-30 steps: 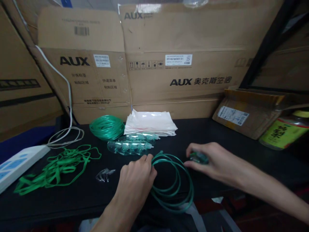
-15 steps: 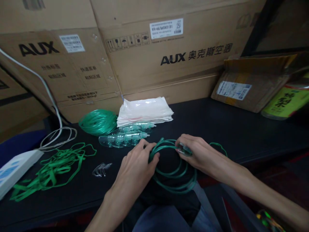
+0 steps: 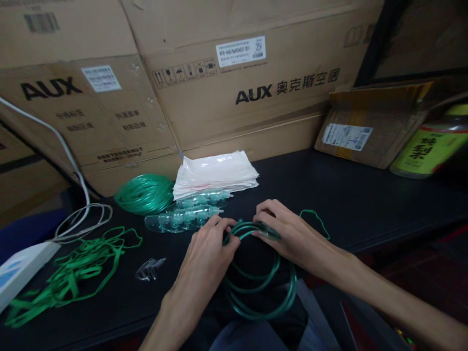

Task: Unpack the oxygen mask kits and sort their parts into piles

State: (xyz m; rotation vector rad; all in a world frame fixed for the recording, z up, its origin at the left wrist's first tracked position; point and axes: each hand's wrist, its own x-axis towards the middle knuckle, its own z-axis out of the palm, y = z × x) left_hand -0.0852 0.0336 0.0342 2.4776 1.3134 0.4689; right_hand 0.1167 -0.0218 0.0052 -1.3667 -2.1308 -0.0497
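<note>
Loops of thin green tubing hang over the near edge of the black table, pinched at the top by my left hand. My right hand is closed on a clear green plastic piece, probably a mask, and touches the tubing beside it. The fingers cover much of that piece. A green elastic strap sticks out beyond my right hand. Behind my left hand lie several clear green masks nested in rows. Small clear or metallic strips lie to its left.
A large coil of green tubing sits near white plastic pouches. Tangled green straps and a white power strip are at left. Large cartons line the back; a small carton and a labelled jar stand right.
My right hand has come a little closer to my left, still gripping the clear green piece. The tubing loops hang lower and looser. The whole view has shifted slightly.
</note>
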